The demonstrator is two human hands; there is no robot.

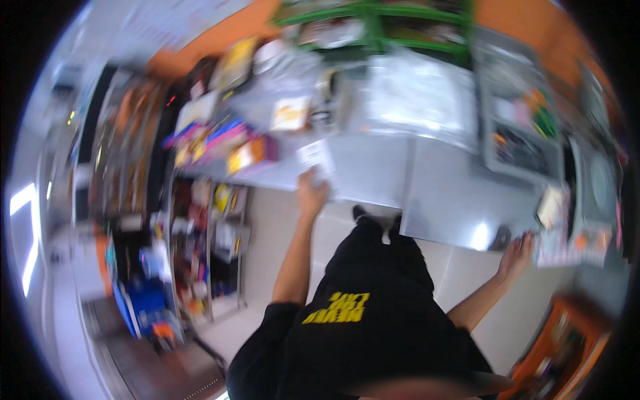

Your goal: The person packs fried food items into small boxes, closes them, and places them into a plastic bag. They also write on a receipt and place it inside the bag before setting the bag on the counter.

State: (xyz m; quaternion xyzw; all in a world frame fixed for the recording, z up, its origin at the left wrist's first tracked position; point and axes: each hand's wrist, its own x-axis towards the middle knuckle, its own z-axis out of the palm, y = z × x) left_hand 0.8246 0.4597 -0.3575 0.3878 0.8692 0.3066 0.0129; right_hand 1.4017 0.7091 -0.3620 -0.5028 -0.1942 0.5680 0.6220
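My left hand [312, 195] grips a white paper slip with printing [316, 156] over the front edge of the grey metal table [370, 170]. Farther right, my right hand [516, 257] reaches to the table's front right corner. Its fingertips are beside a pale patterned packet [555, 250], but blur hides whether they touch or hold it. A cream-coloured block-like item [551, 207] lies just beyond those fingers. Ahead of the slip sits a small white and yellow box [291, 114], with colourful packets [235, 145] to its left.
Clear plastic bags [420, 95] lie flat at the table's back, below a green rack [372, 25]. A grey tray [492, 165] holds mixed items at right. Lower left stands a loaded shelf unit [210, 290]; an orange cabinet [560, 345] is at lower right.
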